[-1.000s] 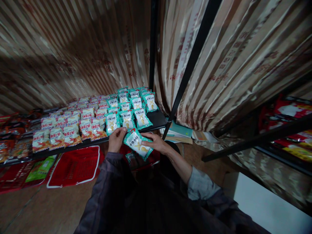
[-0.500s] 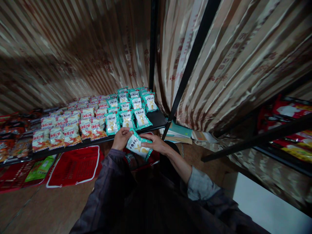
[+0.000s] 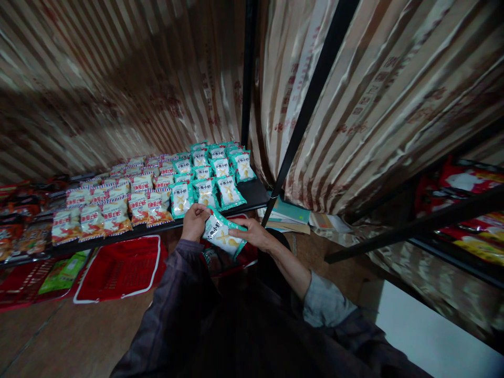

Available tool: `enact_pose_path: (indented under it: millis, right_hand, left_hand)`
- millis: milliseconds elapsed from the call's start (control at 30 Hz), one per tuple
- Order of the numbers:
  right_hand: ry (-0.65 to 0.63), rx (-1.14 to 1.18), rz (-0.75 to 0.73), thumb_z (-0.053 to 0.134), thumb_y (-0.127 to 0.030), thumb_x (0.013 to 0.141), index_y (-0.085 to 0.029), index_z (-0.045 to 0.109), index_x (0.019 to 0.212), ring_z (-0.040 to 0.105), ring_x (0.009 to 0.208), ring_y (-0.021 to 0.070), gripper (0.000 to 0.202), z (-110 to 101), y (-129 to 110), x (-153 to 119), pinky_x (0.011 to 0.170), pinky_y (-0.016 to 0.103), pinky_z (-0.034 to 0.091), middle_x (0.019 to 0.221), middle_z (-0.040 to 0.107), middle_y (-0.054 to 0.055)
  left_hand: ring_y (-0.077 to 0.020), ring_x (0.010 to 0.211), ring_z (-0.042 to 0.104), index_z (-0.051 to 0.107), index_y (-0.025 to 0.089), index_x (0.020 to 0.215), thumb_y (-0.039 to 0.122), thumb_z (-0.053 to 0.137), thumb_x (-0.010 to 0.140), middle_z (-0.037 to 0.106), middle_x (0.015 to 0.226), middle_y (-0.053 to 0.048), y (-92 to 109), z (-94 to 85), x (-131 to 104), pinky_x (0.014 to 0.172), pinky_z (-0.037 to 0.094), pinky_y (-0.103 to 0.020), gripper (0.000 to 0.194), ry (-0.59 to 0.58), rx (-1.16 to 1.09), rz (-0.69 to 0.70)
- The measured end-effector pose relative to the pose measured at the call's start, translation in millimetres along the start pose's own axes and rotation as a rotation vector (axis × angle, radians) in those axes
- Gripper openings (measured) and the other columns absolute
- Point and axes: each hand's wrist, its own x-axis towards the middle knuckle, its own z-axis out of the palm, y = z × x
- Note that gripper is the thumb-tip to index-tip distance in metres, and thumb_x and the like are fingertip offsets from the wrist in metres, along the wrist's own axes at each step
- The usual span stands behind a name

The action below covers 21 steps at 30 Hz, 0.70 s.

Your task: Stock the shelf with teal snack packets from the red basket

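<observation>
A teal-and-white snack bag (image 3: 221,234) is held tilted between my two hands, in front of the shelf edge. My left hand (image 3: 195,222) pinches its upper left corner. On the bag's right side, my right hand (image 3: 254,233) grips with the thumb and fingers around the edge. Behind them, several matching teal snack bags (image 3: 205,193) stand in rows on the black shelf (image 3: 255,193). To their left come rows of white-and-orange snack bags (image 3: 115,215).
Below the shelf sit red baskets (image 3: 118,268), one with a green packet (image 3: 65,272) inside. Dark packets (image 3: 29,236) fill the shelf's left end. Black posts (image 3: 303,113) rise before the striped curtain (image 3: 374,100). Books (image 3: 289,211) lie beyond the shelf's right end.
The bag in my hands has turned slightly, and the fingers of my right hand have shifted along its edge. The bags on the shelf have stayed where they were.
</observation>
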Motion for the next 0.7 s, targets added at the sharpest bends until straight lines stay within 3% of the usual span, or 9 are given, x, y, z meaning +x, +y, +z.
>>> enact_pose_path:
  millis: [200, 500, 700]
  right_hand:
    - [0.058, 0.051, 0.033, 0.074, -0.048, 0.059, -0.015, 0.067, 0.102, 0.065, 0.075, 0.0204, 0.055, -0.3, 0.2, -5.3, 0.077, 0.037, 0.050, 0.084, 0.071, 0.003]
    - [0.073, 0.061, 0.001, 0.072, -0.045, 0.064, -0.017, 0.065, 0.106, 0.064, 0.083, 0.0194, 0.051, -0.1, 4.1, -8.9, 0.079, 0.033, 0.049, 0.092, 0.070, 0.003]
    - [-0.063, -0.008, -0.012, 0.067, -0.044, 0.071, -0.017, 0.057, 0.117, 0.062, 0.090, 0.0190, 0.055, -2.2, -2.3, -11.2, 0.079, 0.031, 0.048, 0.099, 0.067, 0.004]
  left_hand:
    - [-0.0077, 0.048, 0.045, 0.051, 0.017, 0.059, 0.015, 0.064, 0.053, 0.053, 0.048, 0.006, -1.0, 2.4, 1.0, 0.051, 0.032, -0.020, 0.014, 0.065, 0.005, -0.034]
    - [-0.0083, 0.047, 0.046, 0.051, 0.017, 0.059, 0.014, 0.062, 0.056, 0.051, 0.046, 0.006, 0.6, 5.1, 4.3, 0.050, 0.031, -0.020, 0.012, 0.052, 0.078, -0.029]
    - [-0.0086, 0.048, 0.046, 0.052, 0.017, 0.060, 0.017, 0.061, 0.058, 0.052, 0.049, 0.005, 1.0, 6.3, 11.2, 0.051, 0.033, -0.021, 0.010, -0.016, 0.209, 0.034]
